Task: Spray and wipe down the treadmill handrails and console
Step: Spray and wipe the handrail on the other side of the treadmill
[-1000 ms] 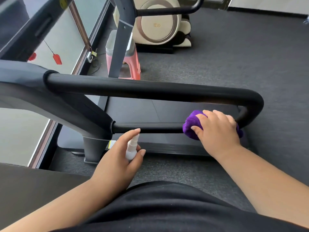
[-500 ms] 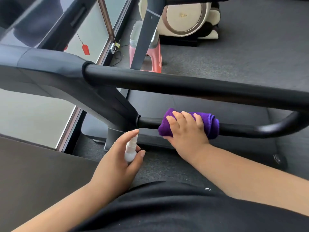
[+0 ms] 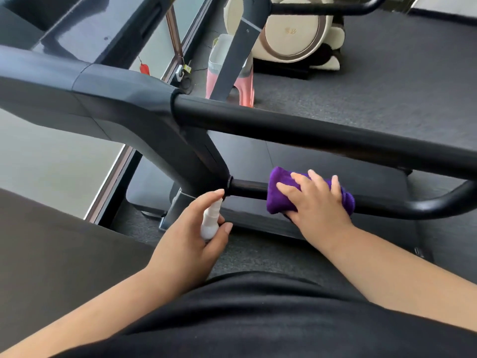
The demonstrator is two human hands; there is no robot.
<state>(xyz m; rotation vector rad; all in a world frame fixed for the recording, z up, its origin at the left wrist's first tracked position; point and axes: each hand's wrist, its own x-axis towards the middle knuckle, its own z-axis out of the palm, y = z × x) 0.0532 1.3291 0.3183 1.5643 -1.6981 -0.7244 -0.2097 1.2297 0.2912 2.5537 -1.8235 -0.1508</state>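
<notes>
A thick black upper handrail (image 3: 322,136) runs across the view from the dark treadmill frame (image 3: 124,107). Below it lies a thinner lower handrail (image 3: 247,189). A purple cloth (image 3: 281,195) is wrapped over that lower bar, and my right hand (image 3: 317,202) presses down on it. My left hand (image 3: 191,236) holds a small white spray bottle (image 3: 210,220) upright, its nozzle just short of where the lower bar joins the frame. The dark console panel (image 3: 103,24) shows at the top left.
A pink stool (image 3: 240,81) and a cream-coloured machine (image 3: 296,32) stand on the grey carpet beyond the rails. A window wall with a red tag (image 3: 144,68) runs along the left. The treadmill deck (image 3: 258,156) lies under the rails.
My right hand has slid the purple cloth leftward along the lower handrail, from its curved right end toward the frame joint. My left hand keeps the bottle in the same hold.
</notes>
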